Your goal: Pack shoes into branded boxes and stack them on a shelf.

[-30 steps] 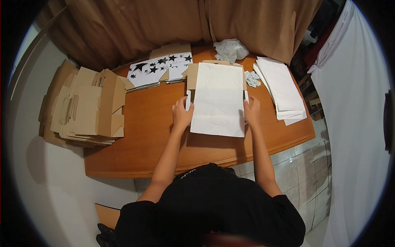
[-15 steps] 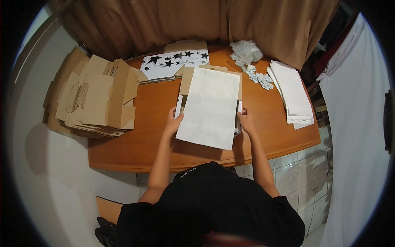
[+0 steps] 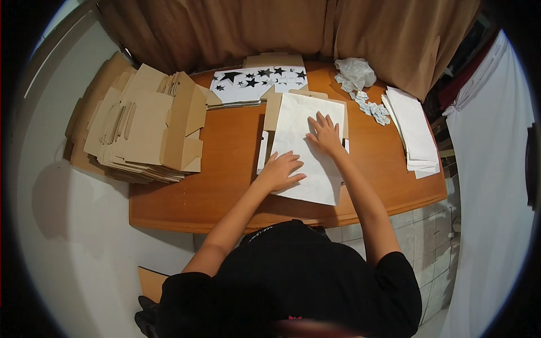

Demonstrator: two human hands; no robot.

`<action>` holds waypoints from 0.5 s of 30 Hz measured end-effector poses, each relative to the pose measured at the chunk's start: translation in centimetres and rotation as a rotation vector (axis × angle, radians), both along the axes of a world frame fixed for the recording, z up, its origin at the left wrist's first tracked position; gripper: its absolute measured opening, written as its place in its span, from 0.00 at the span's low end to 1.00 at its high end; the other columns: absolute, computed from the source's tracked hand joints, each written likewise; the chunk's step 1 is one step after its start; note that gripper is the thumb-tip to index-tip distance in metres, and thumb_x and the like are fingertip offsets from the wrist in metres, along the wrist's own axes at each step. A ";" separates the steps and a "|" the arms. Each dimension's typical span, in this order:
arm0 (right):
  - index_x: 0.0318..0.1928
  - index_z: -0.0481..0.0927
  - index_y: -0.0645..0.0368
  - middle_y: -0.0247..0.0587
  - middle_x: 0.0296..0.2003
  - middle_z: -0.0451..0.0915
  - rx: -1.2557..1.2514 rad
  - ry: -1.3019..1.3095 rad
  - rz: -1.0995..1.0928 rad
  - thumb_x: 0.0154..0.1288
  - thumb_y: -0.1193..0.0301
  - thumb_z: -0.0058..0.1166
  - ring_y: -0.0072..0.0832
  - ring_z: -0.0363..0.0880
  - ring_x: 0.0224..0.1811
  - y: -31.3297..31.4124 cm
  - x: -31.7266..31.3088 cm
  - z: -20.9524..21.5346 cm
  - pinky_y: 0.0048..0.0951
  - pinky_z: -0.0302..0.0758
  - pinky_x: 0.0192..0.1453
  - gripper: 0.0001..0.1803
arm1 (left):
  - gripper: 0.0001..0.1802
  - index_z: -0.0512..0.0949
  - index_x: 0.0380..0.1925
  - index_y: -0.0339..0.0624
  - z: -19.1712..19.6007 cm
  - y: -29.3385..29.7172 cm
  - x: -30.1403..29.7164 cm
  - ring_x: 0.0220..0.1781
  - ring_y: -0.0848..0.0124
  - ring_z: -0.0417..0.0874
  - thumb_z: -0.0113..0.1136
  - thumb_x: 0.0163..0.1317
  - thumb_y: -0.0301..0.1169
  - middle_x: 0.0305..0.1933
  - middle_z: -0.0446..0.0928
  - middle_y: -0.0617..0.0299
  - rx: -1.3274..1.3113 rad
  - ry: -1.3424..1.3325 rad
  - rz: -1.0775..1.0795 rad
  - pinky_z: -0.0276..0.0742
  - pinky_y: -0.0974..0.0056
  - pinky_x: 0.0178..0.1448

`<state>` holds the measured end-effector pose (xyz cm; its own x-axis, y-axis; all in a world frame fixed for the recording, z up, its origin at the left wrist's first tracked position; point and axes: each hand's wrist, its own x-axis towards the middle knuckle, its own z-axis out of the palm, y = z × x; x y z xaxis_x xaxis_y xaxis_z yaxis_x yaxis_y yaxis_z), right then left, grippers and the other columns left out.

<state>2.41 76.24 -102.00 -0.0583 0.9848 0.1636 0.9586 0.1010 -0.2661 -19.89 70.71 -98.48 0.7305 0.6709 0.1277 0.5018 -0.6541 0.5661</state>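
A large white sheet (image 3: 301, 127), paper by its look, lies over an opened cardboard box (image 3: 273, 110) in front of me. The box's brown flaps and white-faced sides show past the sheet's edges; the rest of it is covered. My left hand (image 3: 279, 170) rests on the sheet's near left part, fingers spread. Farther up, toward the sheet's right edge, my right hand (image 3: 325, 135) lies on it, also with fingers apart. Neither hand grips anything.
Folded brown cardboard boxes (image 3: 141, 124) are piled at the left. Behind stand flat white pieces with black stars (image 3: 242, 90). To the right are a clear plastic bag (image 3: 355, 73), several small white packets (image 3: 373, 110) and a stack of white sheets (image 3: 414, 132) on the wooden table (image 3: 225, 169).
Both hands have left the sides of the box and moved onto the top of the white sheet, fingers now spread. The whole view has shifted slightly.
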 end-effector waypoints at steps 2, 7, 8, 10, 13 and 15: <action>0.61 0.64 0.44 0.45 0.66 0.53 -0.025 0.006 0.005 0.58 0.53 0.52 0.52 0.47 0.68 0.8 0.0 0.0 0.65 0.48 0.64 0.31 | 0.31 0.73 0.53 0.47 0.2 0.6 0.6 0.69 0.52 0.55 0.49 0.57 0.57 0.65 0.61 0.51 -0.078 0.257 -0.043 0.49 0.39 0.67; 0.61 0.65 0.44 0.45 0.66 0.54 -0.054 0.023 0.026 0.60 0.51 0.49 0.52 0.47 0.68 1.7 0.0 0.1 0.64 0.48 0.64 0.30 | 0.44 0.71 0.57 0.54 -0.8 3.4 1.9 0.71 0.47 0.48 0.38 0.50 0.73 0.69 0.53 0.48 -0.245 0.389 -0.060 0.46 0.37 0.67; 0.61 0.65 0.45 0.45 0.66 0.54 -0.047 0.033 0.034 0.60 0.50 0.48 0.52 0.47 0.68 1.9 0.0 0.1 0.63 0.48 0.65 0.30 | 0.46 0.69 0.58 0.55 -1.1 3.9 2.2 0.72 0.48 0.47 0.35 0.50 0.74 0.70 0.51 0.48 -0.307 0.431 -0.078 0.45 0.37 0.67; 0.61 0.65 0.45 0.45 0.66 0.54 -0.047 0.042 0.039 0.60 0.50 0.48 0.52 0.47 0.68 2.1 0.0 0.1 0.63 0.47 0.65 0.30 | 0.51 0.64 0.62 0.58 -2.5 5.2 2.9 0.72 0.48 0.43 0.26 0.47 0.78 0.71 0.47 0.50 -0.419 0.530 -0.130 0.43 0.39 0.69; 0.61 0.65 0.45 0.45 0.66 0.54 -0.043 0.052 0.048 0.60 0.51 0.48 0.52 0.48 0.68 2.2 0.1 0.3 0.62 0.47 0.65 0.29 | 0.53 0.58 0.65 0.60 -3.8 7.0 4.1 0.73 0.50 0.39 0.27 0.45 0.79 0.71 0.46 0.50 -0.586 0.453 -0.437 0.38 0.42 0.71; 0.61 0.65 0.45 0.45 0.65 0.55 -0.029 0.047 0.052 0.60 0.51 0.48 0.51 0.48 0.68 2.1 0.5 0.0 0.62 0.47 0.65 0.29 | 0.54 0.54 0.66 0.59 -3.9 6.4 4.4 0.74 0.51 0.37 0.27 0.44 0.79 0.71 0.45 0.49 -0.661 0.483 -0.325 0.35 0.44 0.71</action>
<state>2.90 78.35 -102.03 -0.1027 0.9850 0.1390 0.9385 0.1423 -0.3146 -15.47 77.08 -102.35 0.7721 0.2481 -0.5851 0.6300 -0.4197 0.6534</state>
